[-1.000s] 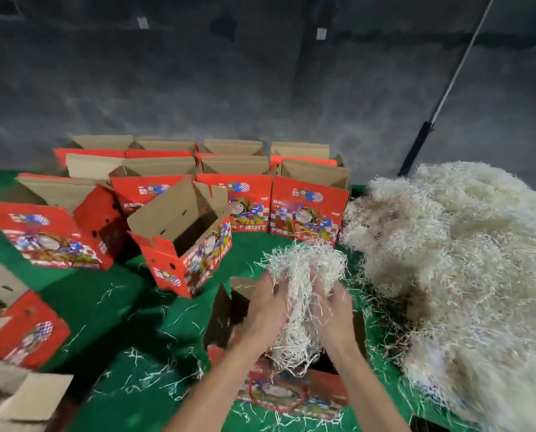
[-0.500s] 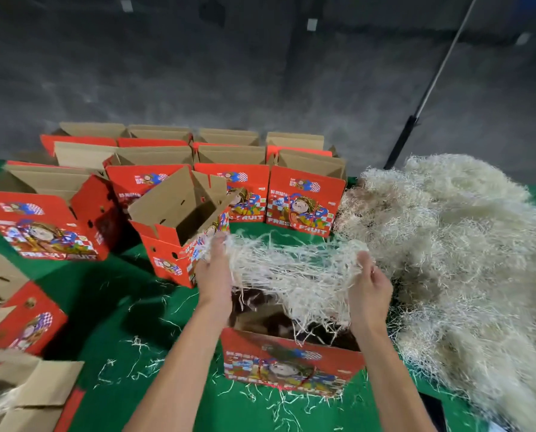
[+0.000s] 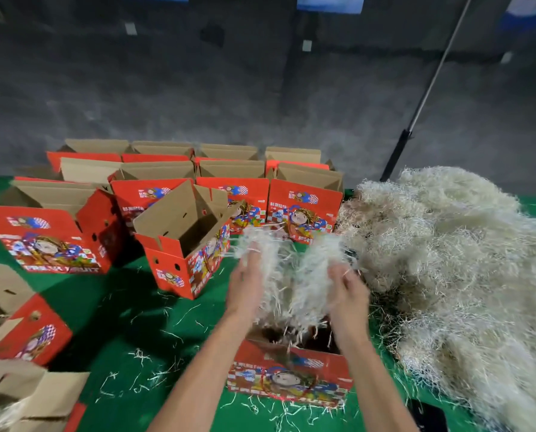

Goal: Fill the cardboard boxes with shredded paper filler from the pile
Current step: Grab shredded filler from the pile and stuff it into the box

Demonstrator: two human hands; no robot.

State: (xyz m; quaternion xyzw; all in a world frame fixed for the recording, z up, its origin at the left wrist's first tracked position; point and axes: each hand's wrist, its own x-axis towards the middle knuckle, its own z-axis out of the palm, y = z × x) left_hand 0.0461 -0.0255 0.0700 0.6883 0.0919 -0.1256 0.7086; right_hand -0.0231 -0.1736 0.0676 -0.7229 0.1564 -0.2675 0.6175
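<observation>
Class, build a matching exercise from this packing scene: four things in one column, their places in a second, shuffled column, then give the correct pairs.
Things
1. pile of shredded paper
2. tilted open box
3. clump of shredded paper
4. box being filled

Places
A. between the left hand and right hand
B. heaped on the right of the green table
C. nearest the camera, under the hands
D. left of the hands, leaning, flaps up

Pairs: 1-B, 2-D, 3-A, 4-C
</observation>
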